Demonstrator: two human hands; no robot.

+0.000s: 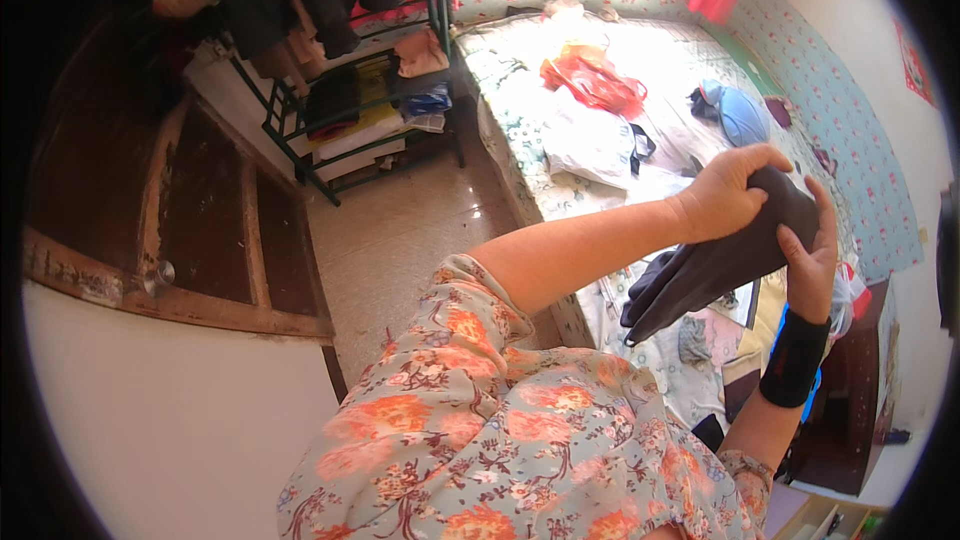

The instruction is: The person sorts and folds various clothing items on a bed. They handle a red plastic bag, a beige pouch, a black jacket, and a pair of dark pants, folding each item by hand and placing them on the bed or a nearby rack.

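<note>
A dark grey cloth garment [705, 277] is held up over the near part of the bed [517, 157]. My left hand [720, 195] pinches its upper edge between thumb and fingers. On the other side of the same end, my right hand [814, 277] grips the cloth, with a black band around the wrist. The garment's loose end hangs down in folds toward my body. Beneath it, the bed bears pieces of cloth, including a pink one [720, 334] and a grey patterned one [694, 341], partly hidden by the garment and my arms.
On the bed lie a red plastic bag [592, 79], a white cloth item [589, 142] and a light blue cap [741, 116]. A green metal rack [337, 191] holds folded and hanging clothes. To the left is a brown wooden door [206, 217]; a dark cabinet [840, 412] stands at right.
</note>
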